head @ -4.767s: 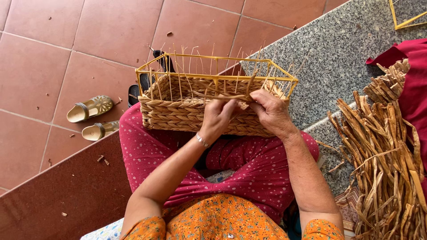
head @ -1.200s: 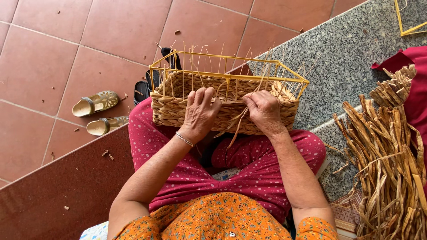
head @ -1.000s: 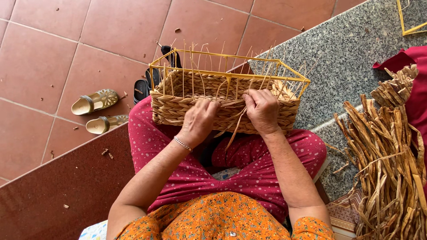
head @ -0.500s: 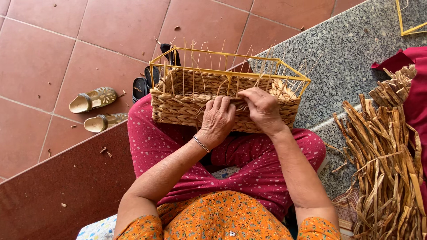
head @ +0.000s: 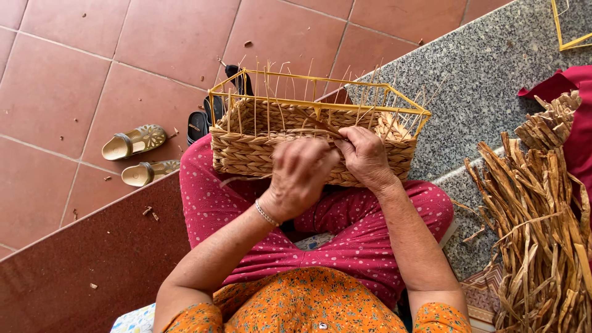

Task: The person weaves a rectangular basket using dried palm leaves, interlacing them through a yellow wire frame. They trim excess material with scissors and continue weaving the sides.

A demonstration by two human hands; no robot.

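A half-woven straw basket (head: 246, 151) on a yellow wire frame (head: 320, 80) rests on my lap, its upper part still bare wire and upright strands. My right hand (head: 365, 155) pinches a brown straw strand (head: 320, 127) at the near wall's top edge. Blurred with motion, my left hand (head: 299, 176) sits in front of the same wall, fingers curled by the strand; its grip is unclear.
A heap of dried straw strips (head: 542, 228) lies at my right on a grey granite step (head: 493, 68). A red cloth (head: 570, 92) sits beyond it. Two beige sandals (head: 132, 143) and dark sandals (head: 203, 120) lie on the red tile floor (head: 92, 61) at left.
My left hand has moved rightward along the near wall toward my right hand, from a flat press to a curled hold. A loose strand that hung below the hands is drawn up.
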